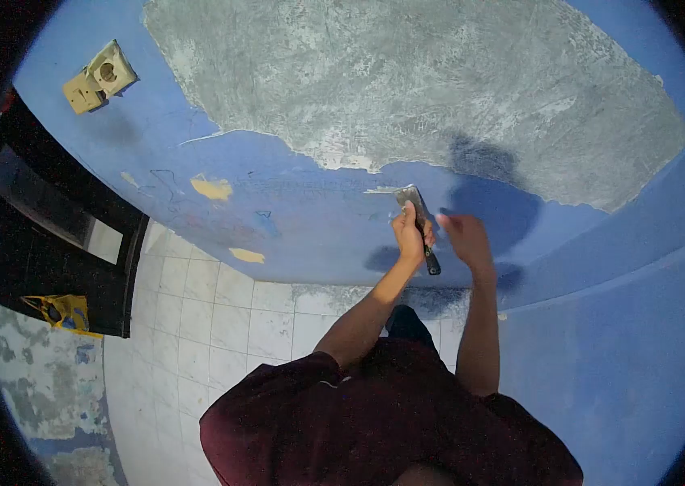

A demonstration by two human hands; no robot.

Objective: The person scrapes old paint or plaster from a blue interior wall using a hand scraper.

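My left hand [411, 236] is closed around a scraper [420, 212] with a broad metal blade and a dark handle that sticks out below my fist. The thumb lies along the blade. Its tip sits at the blue wall [334, 219], beside a short whitish scraped streak [383, 191] just under the ragged paint edge. Close to the right of the scraper is my right hand [464, 236], raised in front of the wall. Its fingertips point toward the tool and are blurred, so I cannot tell how its fingers are closed.
Bare grey plaster [423, 89] spreads across the upper wall. A beige socket plate [99, 77] is fixed at upper left. White floor tiles [197, 324] lie below, with grey debris [334, 298] along the wall's foot. At left are a dark door [51, 202] and a yellow bag [67, 312].
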